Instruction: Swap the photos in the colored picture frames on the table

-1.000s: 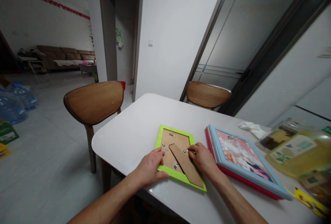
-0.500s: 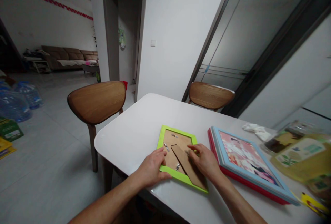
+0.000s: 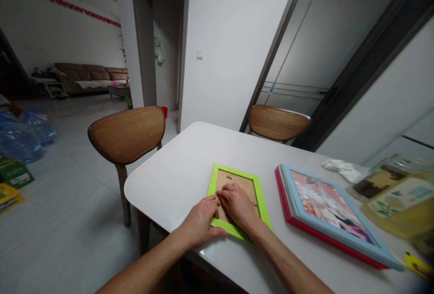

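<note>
A lime-green picture frame (image 3: 262, 196) lies face down on the white table (image 3: 176, 172), its brown backing board (image 3: 244, 184) showing. My left hand (image 3: 202, 221) grips the frame's left side and near-left corner, thumb along the near edge. My right hand (image 3: 239, 203) reaches across the backing, its fingertips pinched at a small metal clip (image 3: 217, 194) on the left inner edge. One metal clip (image 3: 230, 178) shows at the far side and another metal clip (image 3: 254, 203) at the right. My right hand and forearm hide the near part of the backing and most of its stand.
To the right lies a stack of frames, a light-blue picture frame (image 3: 342, 212) on top and a red frame (image 3: 288, 212) beneath. Beyond it are a crumpled white tissue (image 3: 342, 168) and a yellowish package (image 3: 393, 208). Wooden chairs (image 3: 129, 133) stand at the table's far sides.
My right hand has moved left from the frame's right edge to the clip on the left inner edge. The right clip now shows. My left hand stays on the frame.
</note>
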`<state>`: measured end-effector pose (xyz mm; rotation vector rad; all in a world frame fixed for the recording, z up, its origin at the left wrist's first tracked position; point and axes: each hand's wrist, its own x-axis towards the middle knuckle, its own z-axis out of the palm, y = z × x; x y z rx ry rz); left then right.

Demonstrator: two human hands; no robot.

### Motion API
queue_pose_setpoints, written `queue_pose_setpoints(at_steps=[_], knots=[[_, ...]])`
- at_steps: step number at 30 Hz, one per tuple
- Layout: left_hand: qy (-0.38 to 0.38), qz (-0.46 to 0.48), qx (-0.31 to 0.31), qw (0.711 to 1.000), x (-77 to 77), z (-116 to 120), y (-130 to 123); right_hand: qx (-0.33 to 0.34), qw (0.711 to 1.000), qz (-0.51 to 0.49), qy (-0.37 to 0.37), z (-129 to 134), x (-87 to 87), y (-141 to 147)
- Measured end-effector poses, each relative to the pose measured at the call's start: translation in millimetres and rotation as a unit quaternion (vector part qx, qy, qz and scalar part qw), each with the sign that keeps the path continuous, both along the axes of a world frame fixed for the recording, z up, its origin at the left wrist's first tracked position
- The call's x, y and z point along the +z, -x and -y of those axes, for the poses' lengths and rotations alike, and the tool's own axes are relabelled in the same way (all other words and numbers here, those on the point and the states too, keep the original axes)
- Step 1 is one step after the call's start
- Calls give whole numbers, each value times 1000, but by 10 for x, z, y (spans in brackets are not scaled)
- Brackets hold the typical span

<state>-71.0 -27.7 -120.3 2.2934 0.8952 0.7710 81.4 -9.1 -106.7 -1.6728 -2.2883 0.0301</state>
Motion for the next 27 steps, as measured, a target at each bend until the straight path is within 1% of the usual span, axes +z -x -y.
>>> queue_pose_setpoints(at_steps=[3, 5, 8, 11, 15, 19, 24, 27], knots=[[-3, 6, 0, 1000, -10, -1, 3, 13, 1000, -4, 3, 7, 5, -12], [-1, 4, 2, 1000, -13, 1, 11, -6, 999, -37, 10, -40, 3, -64], [7, 0, 4, 1000, -15, 6, 20, -79, 994, -74, 1, -193, -9, -195], [11, 0, 8, 1000, -24, 7, 18, -148, 986, -78, -8, -389, -38, -305], [1, 10, 17, 1000, -40, 7, 5, -218, 973, -79, 2, -611, -94, -362], [8, -12, 20, 1000, -39, 15, -13, -273, 958, -88, 28, -779, -124, -429], [7, -37, 31, 999, -17, 18, -28, -310, 942, -120, 42, -897, -122, -499], [0, -39, 30, 999, -2, 32, -17, -308, 938, -156, 28, -872, -89, -471]])
